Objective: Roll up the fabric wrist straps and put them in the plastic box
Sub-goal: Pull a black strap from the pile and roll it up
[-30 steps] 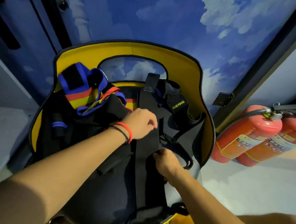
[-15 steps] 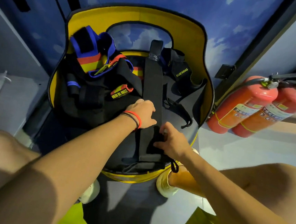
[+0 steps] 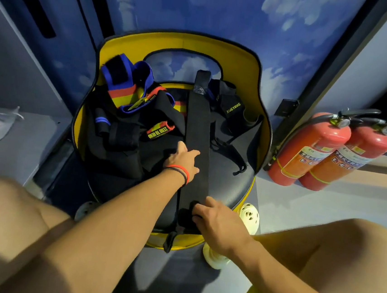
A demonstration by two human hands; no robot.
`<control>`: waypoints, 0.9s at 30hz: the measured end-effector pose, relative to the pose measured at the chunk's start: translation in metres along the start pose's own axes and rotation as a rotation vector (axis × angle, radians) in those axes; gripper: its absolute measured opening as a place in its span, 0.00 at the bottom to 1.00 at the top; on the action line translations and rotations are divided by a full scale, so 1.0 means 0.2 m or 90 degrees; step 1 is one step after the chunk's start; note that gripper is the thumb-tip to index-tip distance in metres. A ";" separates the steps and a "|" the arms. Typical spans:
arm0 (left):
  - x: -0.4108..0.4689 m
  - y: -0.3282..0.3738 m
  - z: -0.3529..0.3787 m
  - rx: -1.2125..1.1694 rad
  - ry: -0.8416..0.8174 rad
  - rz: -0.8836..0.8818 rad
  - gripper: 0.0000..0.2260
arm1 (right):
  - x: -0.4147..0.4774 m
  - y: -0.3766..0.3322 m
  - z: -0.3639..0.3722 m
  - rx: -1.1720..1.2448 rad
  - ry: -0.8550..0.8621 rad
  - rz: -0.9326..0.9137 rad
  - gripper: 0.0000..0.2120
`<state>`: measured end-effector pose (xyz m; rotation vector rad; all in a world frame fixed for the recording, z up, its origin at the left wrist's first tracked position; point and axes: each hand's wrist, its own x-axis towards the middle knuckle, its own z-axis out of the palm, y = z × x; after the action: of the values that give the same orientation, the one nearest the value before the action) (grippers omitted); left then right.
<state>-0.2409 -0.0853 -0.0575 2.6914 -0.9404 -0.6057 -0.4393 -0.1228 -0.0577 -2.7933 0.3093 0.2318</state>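
While straps (image 3: 199, 128) fill it — yellow chair (image 3: 183, 45).

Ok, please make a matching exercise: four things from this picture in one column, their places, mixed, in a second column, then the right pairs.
1. long black fabric strap
2. blue, red and yellow striped fabric strap
3. black fabric strap with yellow XUEYING lettering
4. two red fire extinguishers

A. on the floor, right of the yellow-backed chair
B. back left of the seat
C. flat along the seat's middle
D. back right of the seat

Pairs: 1-C, 2-B, 3-D, 4-A
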 end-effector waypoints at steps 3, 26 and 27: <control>-0.01 -0.01 0.02 -0.078 0.027 -0.038 0.26 | -0.06 -0.04 -0.03 -0.098 -0.067 -0.039 0.24; -0.69 -0.27 0.15 -0.095 0.001 0.234 0.10 | -0.04 0.03 0.06 -0.026 0.064 -0.029 0.13; -0.69 -0.28 0.15 -0.116 0.001 0.225 0.10 | -0.05 0.03 0.06 0.001 0.080 -0.021 0.14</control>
<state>-0.3217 0.0433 -0.0615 2.2910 -1.2547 -0.5808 -0.4518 -0.1230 -0.0696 -2.8148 0.2930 0.0484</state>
